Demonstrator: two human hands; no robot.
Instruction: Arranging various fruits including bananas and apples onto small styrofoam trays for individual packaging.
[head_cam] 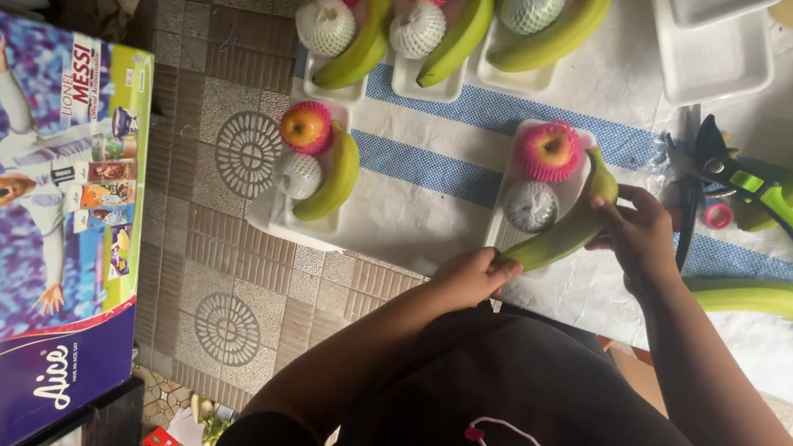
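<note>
- Banana [562,233]: green-yellow, smooth skin, curved; lies slanted along the right edge of a white foam tray [508,222], held at both ends
- Left hand [473,275]: fingers curled, pinching the banana's lower tip
- Right hand [639,233]: fingers closed on the banana's upper end
- Tray contents: apple [550,149] in a pink foam net; round fruit [531,205] in a white net just below it
- Cloth [433,172]: white, blue woven stripes, under the tray
- Shears [753,191]: green handles, right of the hand, beside loose bananas [780,300]
</note>
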